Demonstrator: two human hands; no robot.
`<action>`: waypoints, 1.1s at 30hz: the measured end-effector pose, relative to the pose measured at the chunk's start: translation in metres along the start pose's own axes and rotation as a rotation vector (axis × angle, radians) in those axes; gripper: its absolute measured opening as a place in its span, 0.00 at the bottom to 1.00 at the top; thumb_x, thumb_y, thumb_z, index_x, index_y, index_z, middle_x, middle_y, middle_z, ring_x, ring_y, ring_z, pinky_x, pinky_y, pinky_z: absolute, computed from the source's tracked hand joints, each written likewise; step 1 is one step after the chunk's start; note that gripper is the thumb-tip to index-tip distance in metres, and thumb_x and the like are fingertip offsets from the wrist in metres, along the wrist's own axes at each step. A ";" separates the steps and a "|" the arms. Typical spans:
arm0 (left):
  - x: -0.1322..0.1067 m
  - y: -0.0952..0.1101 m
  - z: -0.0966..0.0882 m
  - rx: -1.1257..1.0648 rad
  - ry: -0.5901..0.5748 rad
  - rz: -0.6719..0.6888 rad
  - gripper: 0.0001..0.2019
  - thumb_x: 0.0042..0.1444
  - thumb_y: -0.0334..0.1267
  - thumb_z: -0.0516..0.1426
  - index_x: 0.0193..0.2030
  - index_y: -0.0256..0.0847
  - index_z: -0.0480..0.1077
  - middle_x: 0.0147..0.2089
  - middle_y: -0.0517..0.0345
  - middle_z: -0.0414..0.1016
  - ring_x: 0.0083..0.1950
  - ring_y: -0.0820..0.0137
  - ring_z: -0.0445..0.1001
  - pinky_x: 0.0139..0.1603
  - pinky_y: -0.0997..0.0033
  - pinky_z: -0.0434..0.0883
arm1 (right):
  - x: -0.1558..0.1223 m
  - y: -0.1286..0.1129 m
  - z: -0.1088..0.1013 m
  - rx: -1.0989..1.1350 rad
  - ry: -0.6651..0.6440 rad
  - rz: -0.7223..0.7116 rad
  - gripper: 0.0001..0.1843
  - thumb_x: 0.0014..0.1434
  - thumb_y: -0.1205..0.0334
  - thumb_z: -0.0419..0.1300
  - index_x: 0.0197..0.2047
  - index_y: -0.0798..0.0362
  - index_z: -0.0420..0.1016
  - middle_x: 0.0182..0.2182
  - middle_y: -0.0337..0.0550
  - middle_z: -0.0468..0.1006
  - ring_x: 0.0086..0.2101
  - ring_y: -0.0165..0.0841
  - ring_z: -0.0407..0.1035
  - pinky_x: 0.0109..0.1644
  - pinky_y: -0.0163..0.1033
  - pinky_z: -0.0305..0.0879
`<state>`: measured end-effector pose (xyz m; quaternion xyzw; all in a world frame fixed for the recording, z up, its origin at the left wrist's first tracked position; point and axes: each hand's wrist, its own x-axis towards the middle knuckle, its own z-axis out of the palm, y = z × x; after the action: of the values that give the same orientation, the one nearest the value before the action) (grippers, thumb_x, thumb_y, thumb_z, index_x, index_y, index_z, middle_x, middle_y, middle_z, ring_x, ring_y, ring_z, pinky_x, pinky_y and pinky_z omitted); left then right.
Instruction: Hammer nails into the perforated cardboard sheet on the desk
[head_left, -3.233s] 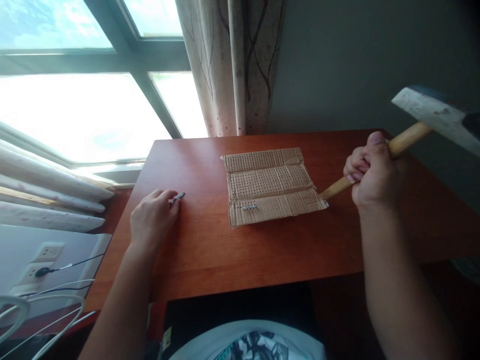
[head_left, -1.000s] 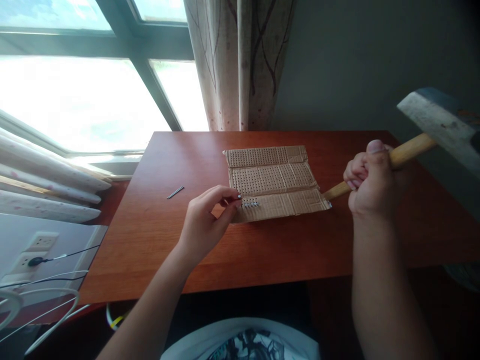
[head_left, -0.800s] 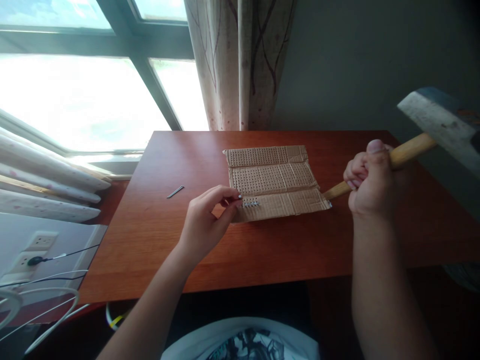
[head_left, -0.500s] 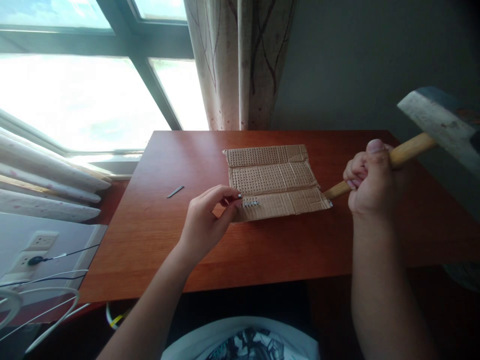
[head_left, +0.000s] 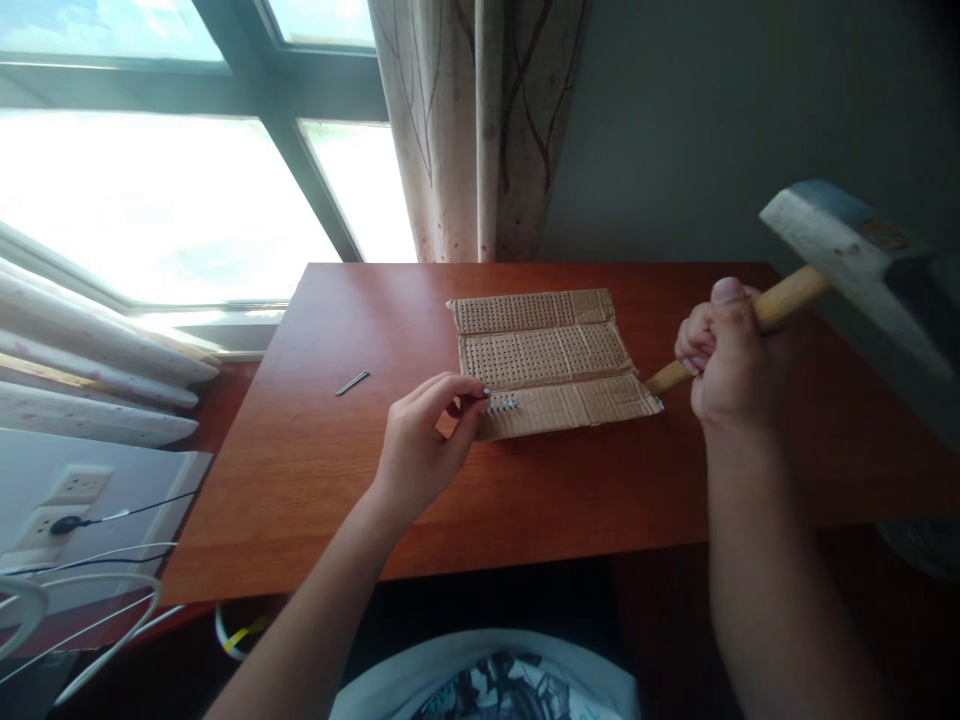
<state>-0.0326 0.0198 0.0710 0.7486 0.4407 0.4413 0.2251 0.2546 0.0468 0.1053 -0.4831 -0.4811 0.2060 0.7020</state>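
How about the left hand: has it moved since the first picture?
Yes: against the table, the left hand has moved right, to the cardboard.

Dark-printed white shirt (head_left: 486, 672)

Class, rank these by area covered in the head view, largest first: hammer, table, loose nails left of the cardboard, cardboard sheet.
1. Table
2. Cardboard sheet
3. Hammer, held above the table, probably nearer the camera, so true size is unsure
4. Loose nails

The wooden-handled hammer (head_left: 832, 240) tilts head-up at frame right. Perforated brown cardboard (head_left: 559, 355) lies at centre. Bright-headed nails (head_left: 505, 404) form a short row at its lower left.
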 end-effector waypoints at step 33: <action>-0.005 -0.006 0.008 -0.026 0.046 0.049 0.05 0.60 0.27 0.59 0.39 0.41 0.72 0.36 0.61 0.78 0.35 0.74 0.74 0.37 0.75 0.72 | -0.041 -0.099 0.045 -1.100 -0.906 -0.183 0.19 0.69 0.51 0.54 0.28 0.49 0.60 0.21 0.35 0.67 0.23 0.31 0.59 0.30 0.39 0.44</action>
<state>-0.0295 0.0187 0.0605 0.7458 0.4214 0.4696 0.2137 0.1788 -0.0071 0.1760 -0.5917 -0.7978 0.0545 0.1027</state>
